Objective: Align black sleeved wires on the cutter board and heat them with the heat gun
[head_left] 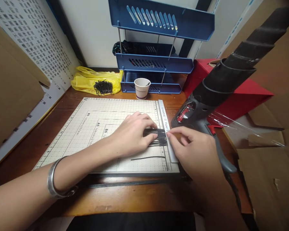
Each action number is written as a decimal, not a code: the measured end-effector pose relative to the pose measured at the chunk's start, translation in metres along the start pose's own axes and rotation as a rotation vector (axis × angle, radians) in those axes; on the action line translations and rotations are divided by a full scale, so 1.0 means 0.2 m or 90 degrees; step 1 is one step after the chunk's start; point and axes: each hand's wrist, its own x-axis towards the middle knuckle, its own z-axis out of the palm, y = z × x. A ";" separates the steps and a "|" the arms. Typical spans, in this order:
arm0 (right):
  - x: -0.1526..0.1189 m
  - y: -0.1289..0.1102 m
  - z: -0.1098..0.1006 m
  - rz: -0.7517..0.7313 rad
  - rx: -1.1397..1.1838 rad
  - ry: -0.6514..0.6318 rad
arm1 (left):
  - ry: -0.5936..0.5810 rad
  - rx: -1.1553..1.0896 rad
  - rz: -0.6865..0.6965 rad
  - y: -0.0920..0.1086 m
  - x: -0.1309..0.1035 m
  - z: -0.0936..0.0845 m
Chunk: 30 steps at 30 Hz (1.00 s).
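A paper cutter with a cream gridded board (69, 128) lies on the wooden desk. Several thin black strands (162, 138) lie side by side across its right part, their right ends at the white guide strip (172, 154). My left hand (137, 131) rests on the board, with thumb and fingers closed around the strands. At the guide strip's edge, my right hand (195, 147) has its thumb and forefinger pinched together by the strands' ends. Whatever is in that pinch is too small to make out. One separate black strand (148, 158) lies nearer me on the board.
Behind the board stand a paper cup (141, 91) and a blue tray rack (156, 62). A yellow bag (83, 78) carries a black bundle (103, 87). To the right, a grey tool with a long black nozzle (221, 80) leans before a red box (248, 89). Cardboard (267, 179) flanks the desk.
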 end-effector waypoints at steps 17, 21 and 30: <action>-0.06 0.01 0.00 -0.041 0.000 0.018 | 0.021 0.042 0.018 0.04 -0.07 0.00; -0.14 0.00 -0.02 -0.032 -0.037 0.028 | 0.047 0.132 0.046 0.06 -0.18 0.01; -0.12 -0.02 0.06 -0.070 -0.062 0.021 | 0.017 0.107 -0.010 0.04 -0.16 -0.01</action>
